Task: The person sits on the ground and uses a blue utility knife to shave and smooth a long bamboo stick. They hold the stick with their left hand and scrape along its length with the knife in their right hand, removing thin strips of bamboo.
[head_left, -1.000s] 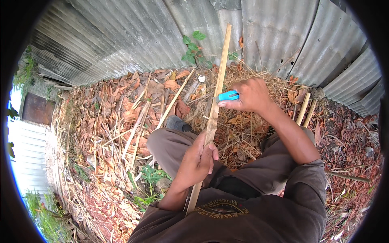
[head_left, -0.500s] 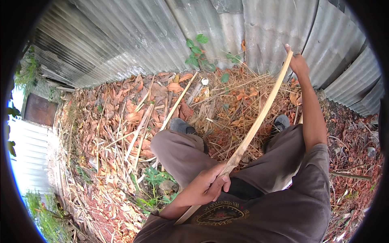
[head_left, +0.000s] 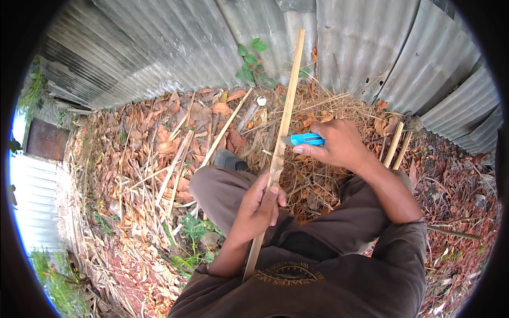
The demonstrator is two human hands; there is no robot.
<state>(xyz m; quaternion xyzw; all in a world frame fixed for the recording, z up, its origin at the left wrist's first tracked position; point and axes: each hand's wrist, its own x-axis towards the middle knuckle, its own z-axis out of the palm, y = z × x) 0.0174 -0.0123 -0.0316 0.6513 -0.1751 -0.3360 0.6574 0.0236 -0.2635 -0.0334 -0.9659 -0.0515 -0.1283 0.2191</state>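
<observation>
A long, pale bamboo strip (head_left: pixel 289 100) slants up from my lap, its far end in front of the metal wall. My left hand (head_left: pixel 260 206) is closed round its lower part, thumb on top. In my right hand (head_left: pixel 339 143) is a blue utility knife (head_left: pixel 307 139), its blade pointing left. The blade's tip meets the right edge of the strip a little above a rough, darker spot; how deep it goes I cannot tell. The strip's lower end rests against my dark shirt.
A corrugated metal wall (head_left: pixel 360 47) stands close ahead. Dry leaves (head_left: pixel 154 138) and straw cover the ground around my bent legs. More cut strips (head_left: pixel 393 144) lie beyond my right knee, and thin sticks (head_left: pixel 225 130) lie on the left. A small green plant (head_left: pixel 248 66) grows by the wall.
The strip has swung left and stands more upright. My right hand has come down from near its far end toward the middle, and the blue utility knife now shows against the strip.
</observation>
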